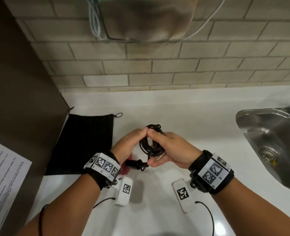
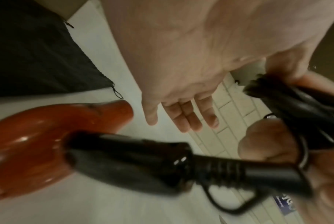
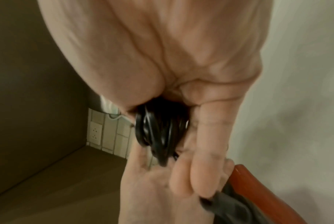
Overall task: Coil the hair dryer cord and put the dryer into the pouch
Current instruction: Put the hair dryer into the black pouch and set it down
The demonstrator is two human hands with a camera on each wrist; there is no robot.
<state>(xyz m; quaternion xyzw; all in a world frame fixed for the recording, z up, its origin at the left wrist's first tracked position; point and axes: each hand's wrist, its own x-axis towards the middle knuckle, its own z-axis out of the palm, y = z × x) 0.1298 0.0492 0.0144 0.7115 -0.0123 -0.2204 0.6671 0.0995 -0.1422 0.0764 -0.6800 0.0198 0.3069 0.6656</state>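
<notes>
- Head view: the thin black dryer cord (image 1: pixel 151 143) is gathered in loops, pinched between the left hand (image 1: pixel 129 147) and curled right hand (image 1: pixel 173 150) — coiling looks nearly done.
- Glossy red hair dryer (image 2: pixel 34 136) lies on the white counter (image 1: pixel 191 120); the flat black drawstring pouch (image 1: pixel 83 142) waits unfilled at the counter's left edge.

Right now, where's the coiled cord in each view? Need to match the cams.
Head: coiled cord at centre, held between both hands above the counter.
Left wrist: right edge, a dark bundle running down to the dryer's black handle.
Right wrist: centre, black loops under the palm.
Shared landmark: the red dryer body.
</notes>
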